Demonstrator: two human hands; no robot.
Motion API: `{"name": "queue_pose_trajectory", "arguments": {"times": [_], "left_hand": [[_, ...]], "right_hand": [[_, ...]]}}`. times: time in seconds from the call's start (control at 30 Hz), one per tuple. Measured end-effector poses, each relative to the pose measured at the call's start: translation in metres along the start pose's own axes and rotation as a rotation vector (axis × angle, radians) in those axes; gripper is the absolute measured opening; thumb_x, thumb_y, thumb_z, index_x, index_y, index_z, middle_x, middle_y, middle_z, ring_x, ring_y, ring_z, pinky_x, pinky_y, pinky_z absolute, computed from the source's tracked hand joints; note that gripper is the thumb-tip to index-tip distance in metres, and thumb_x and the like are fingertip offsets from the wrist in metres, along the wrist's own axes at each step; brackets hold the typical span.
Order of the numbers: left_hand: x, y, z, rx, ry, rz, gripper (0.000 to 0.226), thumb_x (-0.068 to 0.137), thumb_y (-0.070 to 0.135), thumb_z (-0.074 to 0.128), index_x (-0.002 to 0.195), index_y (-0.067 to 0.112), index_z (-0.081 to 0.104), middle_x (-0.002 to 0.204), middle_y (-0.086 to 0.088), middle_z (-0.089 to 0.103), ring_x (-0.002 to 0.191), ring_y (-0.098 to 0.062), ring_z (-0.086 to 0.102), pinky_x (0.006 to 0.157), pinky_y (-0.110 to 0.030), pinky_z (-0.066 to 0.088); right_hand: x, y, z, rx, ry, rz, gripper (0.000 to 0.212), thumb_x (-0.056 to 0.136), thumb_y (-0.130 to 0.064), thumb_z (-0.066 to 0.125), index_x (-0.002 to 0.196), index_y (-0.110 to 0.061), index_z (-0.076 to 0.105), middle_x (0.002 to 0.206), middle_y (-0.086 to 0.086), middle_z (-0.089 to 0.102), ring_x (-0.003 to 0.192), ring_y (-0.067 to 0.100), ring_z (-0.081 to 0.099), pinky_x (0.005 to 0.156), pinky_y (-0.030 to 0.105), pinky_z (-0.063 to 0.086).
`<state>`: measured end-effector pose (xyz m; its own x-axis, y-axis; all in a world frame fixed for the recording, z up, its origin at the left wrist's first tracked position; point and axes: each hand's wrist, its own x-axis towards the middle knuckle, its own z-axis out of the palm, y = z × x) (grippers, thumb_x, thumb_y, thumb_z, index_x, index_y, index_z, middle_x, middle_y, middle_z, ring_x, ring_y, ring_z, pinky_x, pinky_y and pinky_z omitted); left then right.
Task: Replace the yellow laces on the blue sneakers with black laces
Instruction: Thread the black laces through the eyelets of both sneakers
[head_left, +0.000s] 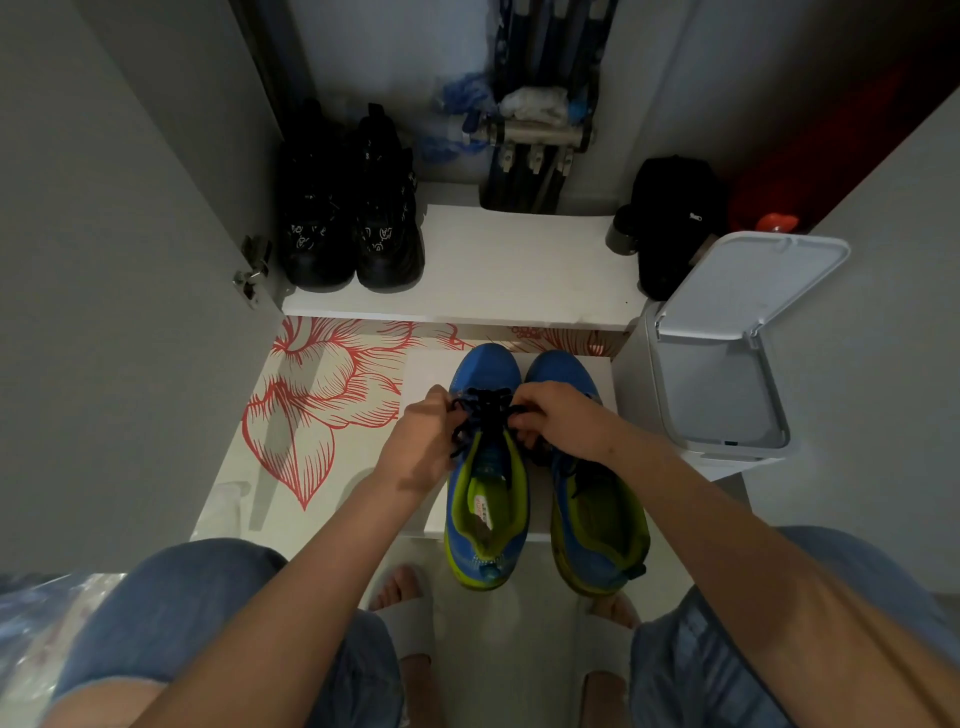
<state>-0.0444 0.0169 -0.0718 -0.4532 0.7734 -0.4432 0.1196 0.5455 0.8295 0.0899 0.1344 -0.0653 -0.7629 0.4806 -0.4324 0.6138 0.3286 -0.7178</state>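
Two blue sneakers with lime-green lining stand side by side on the floor, toes pointing away from me. The left sneaker (485, 499) carries a black lace (485, 410) threaded over its tongue. My left hand (423, 441) pinches the lace on the left side, and my right hand (558, 418) pinches it on the right, both directly above the eyelets. The right sneaker (592, 519) also shows dark lace beside its opening, partly hidden under my right wrist. No yellow lace is in view.
A white sheet (423, 371) lies under the sneakers on a red flower-patterned mat (322, 395). A white bin with its lid up (727, 353) stands at the right. A pair of black boots (353, 218) and a black bag (675, 218) sit on the closet shelf (519, 260).
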Motion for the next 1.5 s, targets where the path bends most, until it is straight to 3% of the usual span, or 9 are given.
{"name": "queue_pose_trajectory", "arguments": {"times": [0.17, 0.33, 0.57, 0.67, 0.83, 0.97, 1.1, 1.33, 1.5], "left_hand": [[0.001, 0.0, -0.008, 0.2, -0.056, -0.017, 0.018, 0.091, 0.012, 0.059, 0.101, 0.001, 0.049, 0.087, -0.01, 0.058, 0.073, -0.025, 0.063, 0.065, -0.035, 0.056], [0.002, -0.001, -0.008, 0.295, -0.059, 0.039, 0.011, 0.086, 0.005, 0.061, 0.085, -0.005, 0.059, 0.09, -0.022, 0.061, 0.077, -0.038, 0.065, 0.071, -0.05, 0.054], [0.003, -0.005, -0.002, 0.356, -0.074, 0.099, 0.02, 0.091, 0.004, 0.053, 0.105, -0.009, 0.059, 0.099, -0.026, 0.064, 0.086, -0.038, 0.064, 0.075, -0.04, 0.056], [0.002, -0.005, -0.001, 0.209, -0.045, 0.051, 0.016, 0.093, -0.002, 0.049, 0.103, -0.011, 0.058, 0.084, -0.02, 0.058, 0.073, -0.026, 0.062, 0.051, -0.008, 0.045], [0.005, -0.007, -0.008, 0.071, -0.008, -0.066, 0.015, 0.086, -0.007, 0.059, 0.097, 0.002, 0.053, 0.08, -0.013, 0.061, 0.052, -0.012, 0.062, 0.054, -0.025, 0.053], [0.003, -0.003, -0.013, -0.078, 0.034, -0.223, 0.03, 0.082, -0.007, 0.064, 0.104, 0.005, 0.047, 0.105, -0.022, 0.06, 0.057, -0.02, 0.062, 0.045, -0.02, 0.052], [0.006, -0.002, -0.017, -0.194, 0.124, -0.205, 0.024, 0.081, -0.01, 0.063, 0.099, 0.002, 0.053, 0.104, -0.024, 0.061, 0.066, -0.024, 0.061, 0.05, -0.025, 0.054], [0.003, 0.008, -0.022, -0.63, 0.046, -0.271, 0.008, 0.089, -0.001, 0.057, 0.092, -0.005, 0.063, 0.071, -0.011, 0.064, 0.056, -0.012, 0.066, 0.062, -0.021, 0.059], [0.004, 0.015, -0.026, -0.841, -0.088, -0.274, 0.009, 0.093, 0.011, 0.054, 0.086, 0.009, 0.058, 0.067, 0.0, 0.064, 0.053, -0.008, 0.058, 0.051, -0.015, 0.047]], "right_hand": [[-0.003, 0.003, -0.008, -0.057, -0.042, 0.047, 0.029, 0.086, -0.006, 0.065, 0.114, -0.007, 0.055, 0.097, 0.001, 0.058, 0.085, 0.011, 0.055, 0.068, 0.014, 0.042], [0.0, 0.001, -0.002, -0.135, 0.026, 0.003, 0.012, 0.089, -0.008, 0.061, 0.1, -0.004, 0.064, 0.094, 0.007, 0.065, 0.082, 0.016, 0.06, 0.062, 0.008, 0.041], [0.001, -0.001, 0.003, -0.347, 0.011, -0.03, 0.017, 0.097, -0.01, 0.043, 0.112, -0.004, 0.048, 0.099, 0.017, 0.063, 0.088, 0.031, 0.061, 0.079, 0.047, 0.05], [0.0, -0.002, 0.006, -0.368, -0.004, -0.041, 0.019, 0.098, -0.008, 0.042, 0.116, -0.004, 0.045, 0.103, 0.017, 0.061, 0.089, 0.03, 0.06, 0.077, 0.044, 0.049], [-0.005, -0.001, -0.006, -0.091, -0.051, 0.056, 0.031, 0.092, -0.017, 0.059, 0.118, -0.009, 0.044, 0.112, 0.011, 0.058, 0.101, 0.025, 0.057, 0.082, 0.031, 0.044], [-0.006, 0.0, -0.007, -0.402, -0.118, 0.104, 0.03, 0.091, -0.033, 0.058, 0.11, -0.01, 0.056, 0.103, 0.01, 0.057, 0.11, 0.028, 0.045, 0.091, 0.036, 0.033], [-0.01, -0.001, -0.013, -0.563, -0.127, 0.085, 0.025, 0.088, -0.044, 0.057, 0.075, -0.024, 0.057, 0.087, 0.002, 0.054, 0.11, 0.025, 0.038, 0.099, 0.039, 0.021], [-0.01, 0.002, -0.011, -0.399, -0.176, 0.079, 0.02, 0.088, -0.042, 0.058, 0.103, -0.03, 0.065, 0.115, -0.005, 0.062, 0.119, 0.02, 0.045, 0.109, 0.041, 0.017], [-0.014, -0.005, -0.015, -0.368, -0.22, 0.085, 0.022, 0.09, -0.034, 0.054, 0.097, -0.018, 0.066, 0.089, -0.01, 0.065, 0.105, 0.013, 0.054, 0.111, 0.042, 0.012]]}}
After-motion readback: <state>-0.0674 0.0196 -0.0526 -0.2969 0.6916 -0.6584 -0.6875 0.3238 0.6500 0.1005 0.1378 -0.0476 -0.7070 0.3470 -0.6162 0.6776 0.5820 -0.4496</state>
